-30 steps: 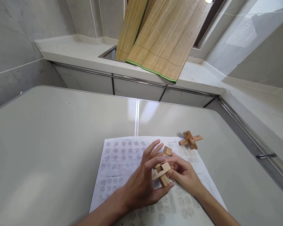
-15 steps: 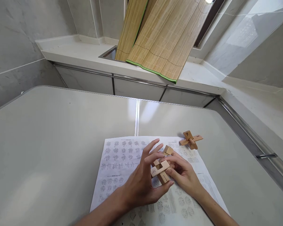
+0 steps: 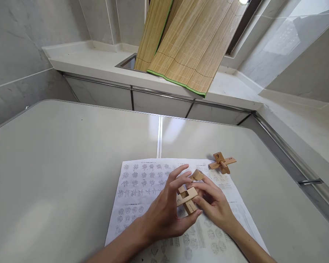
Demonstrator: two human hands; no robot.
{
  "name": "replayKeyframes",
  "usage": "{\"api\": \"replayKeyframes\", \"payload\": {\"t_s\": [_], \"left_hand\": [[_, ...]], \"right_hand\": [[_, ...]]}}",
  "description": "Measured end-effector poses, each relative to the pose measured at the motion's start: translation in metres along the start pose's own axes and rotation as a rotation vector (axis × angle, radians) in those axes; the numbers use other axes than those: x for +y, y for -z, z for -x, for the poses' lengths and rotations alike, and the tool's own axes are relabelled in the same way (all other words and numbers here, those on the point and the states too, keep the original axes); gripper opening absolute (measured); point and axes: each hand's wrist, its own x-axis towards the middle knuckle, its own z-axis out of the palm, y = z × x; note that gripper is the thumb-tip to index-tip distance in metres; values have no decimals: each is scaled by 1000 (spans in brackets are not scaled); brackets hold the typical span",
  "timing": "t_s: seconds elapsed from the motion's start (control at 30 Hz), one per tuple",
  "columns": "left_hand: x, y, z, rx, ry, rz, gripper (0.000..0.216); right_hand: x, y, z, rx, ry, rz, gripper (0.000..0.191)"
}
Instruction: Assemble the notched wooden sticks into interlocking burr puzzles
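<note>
A partly joined wooden puzzle of notched light-wood bars is held between both hands above a printed sheet of diagrams. My left hand pinches it from the left, thumb under and fingers curled over the top. From the right, my right hand grips the same puzzle with closed fingers. One bar sticks up behind the fingers. A second small wooden cross lies on the table at the sheet's far right corner, untouched.
The grey folding table has a seam down its middle and a metal rim on the right. Behind it runs a white counter with a sink, and a rolled bamboo mat leans over it.
Both hands have lowered the puzzle slightly toward the sheet and turned it a little. The cross on the table has not moved.
</note>
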Motion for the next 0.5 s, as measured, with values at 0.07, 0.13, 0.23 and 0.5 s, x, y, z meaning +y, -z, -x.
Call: {"api": "replayKeyframes", "payload": {"t_s": [0.07, 0.13, 0.23, 0.5], "left_hand": [[0, 0, 0, -6, -3, -8, 84], [0, 0, 0, -7, 1, -8, 84], [-2, 0, 1, -19, 5, -14, 81], [-4, -3, 1, -50, -99, -43, 79]], "right_hand": [[0, 0, 0, 2, 10, 5, 15], [0, 0, -1, 8, 8, -1, 15], [-2, 1, -2, 24, -6, -19, 16], [-2, 1, -3, 16, -60, -77, 17]]}}
